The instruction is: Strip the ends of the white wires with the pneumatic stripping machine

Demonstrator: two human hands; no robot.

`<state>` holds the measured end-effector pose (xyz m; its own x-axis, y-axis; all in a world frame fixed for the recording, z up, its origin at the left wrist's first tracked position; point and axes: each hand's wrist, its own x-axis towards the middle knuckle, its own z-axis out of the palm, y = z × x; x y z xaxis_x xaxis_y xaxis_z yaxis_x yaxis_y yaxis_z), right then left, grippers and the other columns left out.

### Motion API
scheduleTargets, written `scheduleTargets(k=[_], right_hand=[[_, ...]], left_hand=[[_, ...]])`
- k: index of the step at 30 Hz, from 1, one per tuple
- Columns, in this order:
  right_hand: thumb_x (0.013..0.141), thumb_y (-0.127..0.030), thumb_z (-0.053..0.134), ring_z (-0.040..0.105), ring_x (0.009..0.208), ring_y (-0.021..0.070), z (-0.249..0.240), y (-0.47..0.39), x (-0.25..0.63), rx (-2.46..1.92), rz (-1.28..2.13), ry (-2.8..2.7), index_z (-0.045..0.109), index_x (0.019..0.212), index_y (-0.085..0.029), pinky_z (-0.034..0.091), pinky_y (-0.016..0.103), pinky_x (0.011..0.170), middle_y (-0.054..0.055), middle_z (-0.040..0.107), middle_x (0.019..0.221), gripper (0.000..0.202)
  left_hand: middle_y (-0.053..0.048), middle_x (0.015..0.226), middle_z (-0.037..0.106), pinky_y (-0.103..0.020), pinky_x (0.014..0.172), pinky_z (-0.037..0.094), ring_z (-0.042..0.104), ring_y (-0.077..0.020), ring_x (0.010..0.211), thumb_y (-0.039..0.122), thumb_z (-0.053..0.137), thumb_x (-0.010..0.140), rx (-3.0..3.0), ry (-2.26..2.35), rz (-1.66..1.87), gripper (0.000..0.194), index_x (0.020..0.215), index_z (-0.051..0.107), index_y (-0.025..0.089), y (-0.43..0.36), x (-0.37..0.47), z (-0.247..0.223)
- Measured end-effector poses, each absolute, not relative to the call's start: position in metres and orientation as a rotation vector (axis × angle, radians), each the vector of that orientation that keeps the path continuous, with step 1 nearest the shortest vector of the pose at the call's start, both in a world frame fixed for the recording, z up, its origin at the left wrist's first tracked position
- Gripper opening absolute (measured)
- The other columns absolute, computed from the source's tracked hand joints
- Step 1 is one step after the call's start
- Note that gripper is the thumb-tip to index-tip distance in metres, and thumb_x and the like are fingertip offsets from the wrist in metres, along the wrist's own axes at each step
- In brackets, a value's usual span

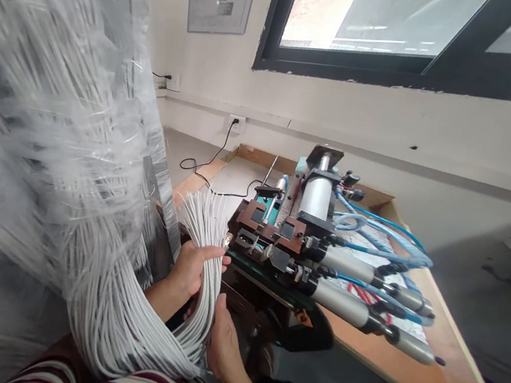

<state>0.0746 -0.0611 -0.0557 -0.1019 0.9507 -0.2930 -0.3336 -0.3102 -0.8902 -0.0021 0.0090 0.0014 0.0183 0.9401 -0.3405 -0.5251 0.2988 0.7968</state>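
A thick bundle of white cables (pixel 131 332) hangs down from the left, loops over my lap and rises again to loose ends that fan out near the machine. My left hand (pixel 190 268) is wrapped round the bundle just below those ends, thumb across the front. Lower down, my right hand (pixel 222 336) grips the same bundle from its right side, its fingers partly hidden behind the cables. Just right of the cable ends sits a pneumatic machine (pixel 274 226) with brown metal jaws and silver cylinders.
The machine stands on a wooden-edged bench (pixel 445 364) with blue air hoses (pixel 384 251). Plastic-wrapped cables (pixel 60 94) fill the left side beside a metal post (pixel 165 185). A black cord runs from a wall socket (pixel 236 123). A window (pixel 378 25) is above.
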Motion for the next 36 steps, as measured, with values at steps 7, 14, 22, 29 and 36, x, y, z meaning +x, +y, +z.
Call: scheduleTargets(k=[7,14,22,29,36], right_hand=[[0.079,-0.056,0.043,0.061,0.078,0.0242,-0.043,-0.076,0.061,-1.148,1.405,-0.806,0.07,0.086,-0.016,0.045,0.031,0.068,0.009,0.068,0.075,0.049],[0.076,-0.037,0.058,0.057,0.08,0.0202,-0.04,-0.05,0.097,-1.2,0.967,-1.037,0.067,0.094,-0.02,0.043,0.031,0.074,0.006,0.064,0.089,0.026],[0.075,-0.035,0.06,0.048,0.054,0.0128,-0.033,-0.026,0.107,-1.127,1.038,-1.024,0.071,0.076,-0.017,0.037,0.024,0.05,0.001,0.056,0.058,0.021],[0.069,-0.037,0.067,0.046,0.047,0.0099,-0.034,-0.012,0.108,-0.926,1.367,-0.635,0.065,0.081,-0.016,0.032,0.021,0.042,0.0,0.058,0.059,0.024],[0.064,-0.037,0.071,0.04,0.045,0.0065,-0.04,-0.005,0.117,-0.965,1.284,-0.482,0.068,0.074,-0.015,0.031,0.019,0.042,-0.001,0.056,0.057,0.025]], left_hand=[[0.0,0.048,0.059,-0.023,0.048,0.041,0.054,-0.0114,0.047,0.01,0.067,0.051,0.67,0.92,1.156,0.012,0.058,0.058,0.012,-0.025,-0.006,-0.01],[0.002,0.056,0.06,-0.024,0.05,0.041,0.052,-0.011,0.051,0.009,0.069,0.05,0.767,0.965,1.227,0.02,0.067,0.059,0.012,-0.023,-0.003,-0.01],[0.001,0.051,0.06,-0.024,0.049,0.045,0.054,-0.0114,0.048,0.011,0.069,0.053,0.748,1.077,1.331,0.013,0.061,0.059,0.011,-0.013,-0.006,-0.004],[0.002,0.053,0.063,-0.024,0.051,0.05,0.059,-0.0124,0.05,0.013,0.071,0.053,0.622,1.093,1.397,0.016,0.066,0.06,0.012,0.002,0.0,0.008],[0.001,0.055,0.062,-0.025,0.05,0.051,0.059,-0.0128,0.051,0.015,0.074,0.05,0.597,1.104,1.394,0.02,0.065,0.062,0.012,0.011,0.013,0.011]])
